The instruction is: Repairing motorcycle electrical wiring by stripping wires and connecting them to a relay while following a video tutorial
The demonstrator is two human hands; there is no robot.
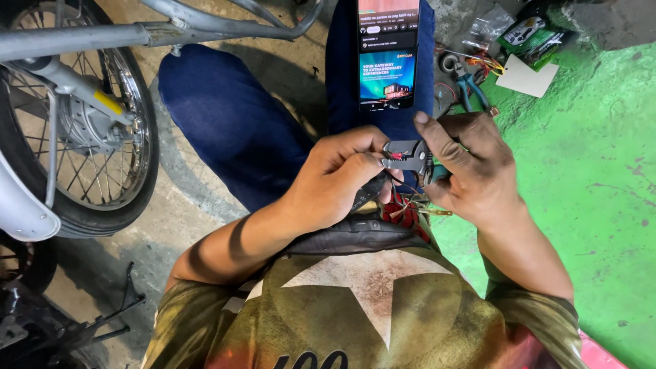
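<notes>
Right hand [471, 167] closes around one pair of wire-stripping pliers [408, 156], thumb pressed along the top, while the left hand [338, 174] pinches a thin red wire [395, 156] into the tool's head. Beneath both hands hangs one bundle of coloured wires [410, 213]. Just beyond the hands, a single smartphone [387, 51] rests on the person's knee. Farther past the right hand lie blue-handled pliers [471, 87] on the floor; well off beside the left hand stands one spoked motorcycle wheel [85, 130].
</notes>
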